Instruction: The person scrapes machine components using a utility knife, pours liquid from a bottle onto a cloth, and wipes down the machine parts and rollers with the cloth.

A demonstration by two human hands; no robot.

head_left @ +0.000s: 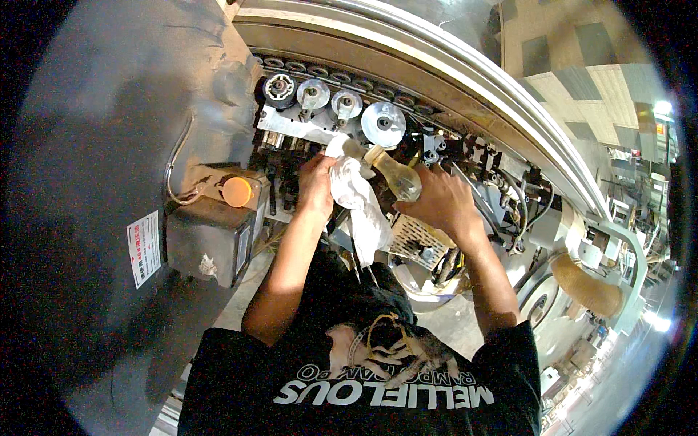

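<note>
Left hand (pixel 315 190): fingers closed on the cloth (pixel 358 207), just below the wheels (pixel 346 106).
Cloth: white, bunched at the top, its lower end hanging loose between the forearms; a swing of that end could snag it on the machine's bare parts.
Bottle (pixel 399 179): clear, yellowish, tilted, between cloth and right hand (pixel 445 203).
Right hand: fingers bent close beside the bottle; whether they grip it I cannot tell. A weak hold could let it slip into the machine.
Wheels: in a row beyond the hands; should they turn, cloth or fingers could be drawn in.
Tank (pixel 201 243): left of the hands, orange cap (pixel 237 192) on top.
</note>
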